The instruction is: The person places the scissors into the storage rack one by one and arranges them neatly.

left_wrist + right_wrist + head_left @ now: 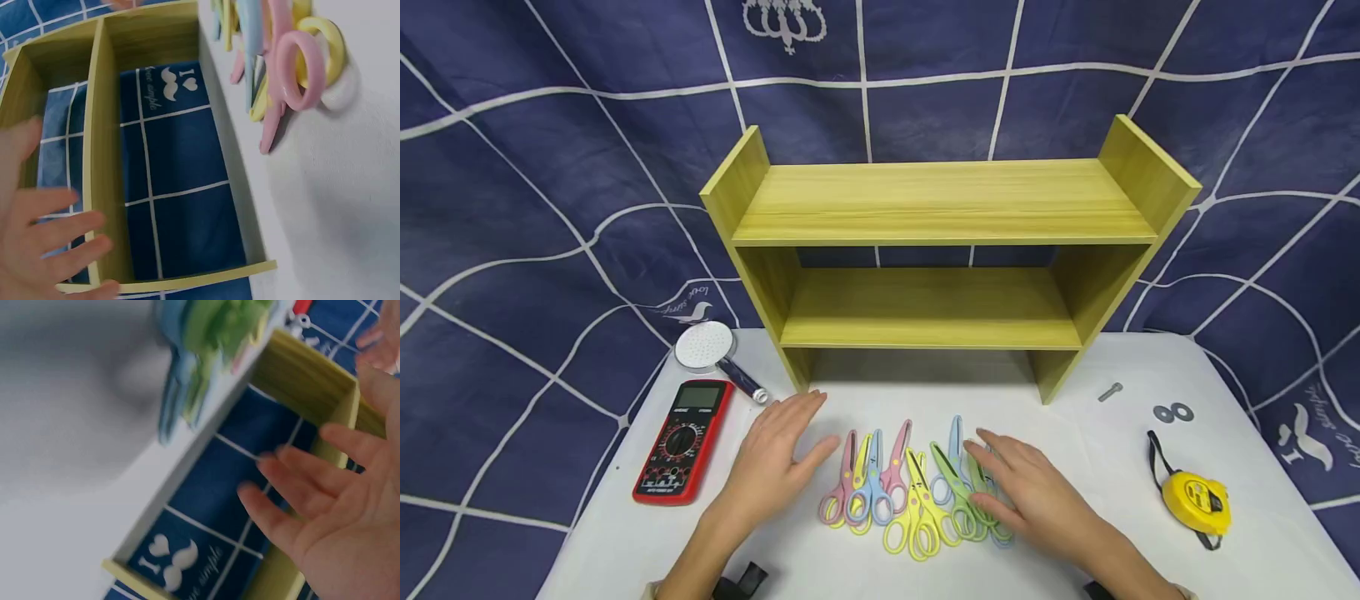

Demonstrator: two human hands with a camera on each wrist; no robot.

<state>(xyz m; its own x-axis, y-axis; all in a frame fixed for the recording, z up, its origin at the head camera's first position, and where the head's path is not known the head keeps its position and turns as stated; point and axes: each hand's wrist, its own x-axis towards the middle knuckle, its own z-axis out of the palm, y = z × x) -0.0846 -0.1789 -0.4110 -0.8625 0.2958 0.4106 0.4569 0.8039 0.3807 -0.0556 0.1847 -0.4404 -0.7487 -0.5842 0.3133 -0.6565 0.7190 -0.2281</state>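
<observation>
Several pairs of scissors lie in an overlapping row on the white table, handles toward me: pink scissors (pixel 897 467), blue scissors (pixel 873 483), yellow scissors (pixel 914 504) and green scissors (pixel 953 479). Left of the row is my left hand (pixel 775 467), its fingers spread and holding nothing. My right hand (pixel 1037 496) hovers at the right end, partly covering some green and blue scissors; whether it touches them I cannot tell. Its fingers look loosely extended in the right wrist view, with nothing in the palm.
A wooden two-tier shelf (pixel 940 204) stands behind the scissors. On the left lie a red multimeter (pixel 683 442) and a shower head (pixel 705 345). A bolt (pixel 1110 392), two washers (pixel 1163 413) and a yellow tape measure (pixel 1198 502) lie on the right. Blue cloth (pixel 587 167) hangs behind.
</observation>
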